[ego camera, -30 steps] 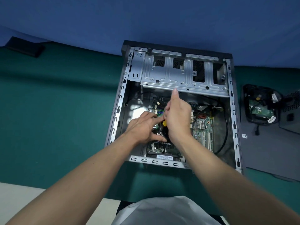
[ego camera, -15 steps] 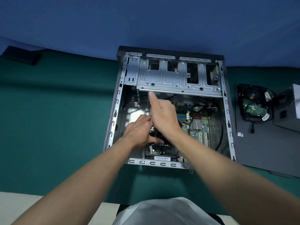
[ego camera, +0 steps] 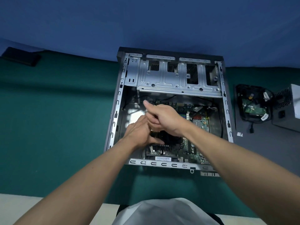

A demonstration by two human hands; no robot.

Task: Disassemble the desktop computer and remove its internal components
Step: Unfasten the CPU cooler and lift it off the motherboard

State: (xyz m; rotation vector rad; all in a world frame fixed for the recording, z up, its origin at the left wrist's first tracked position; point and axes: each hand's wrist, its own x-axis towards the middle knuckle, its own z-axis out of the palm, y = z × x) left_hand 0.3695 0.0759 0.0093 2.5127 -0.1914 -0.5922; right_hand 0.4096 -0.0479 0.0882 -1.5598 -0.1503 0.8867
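L hand [ego camera: 139,133] lay flat on fan [ego camera: 168,135] in case [ego camera: 116,111]; R hand [ego camera: 167,117] fingers curled, contents unseen. Fan prob. light, fragile: grip frame.

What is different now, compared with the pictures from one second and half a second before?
The right hand twisted: its thumb, which pointed away from the person before, now leans toward the left wall of the case. The yellow tool handle seen in its grip before is hidden now. The left hand stayed on the black cooler, and the case did not move.
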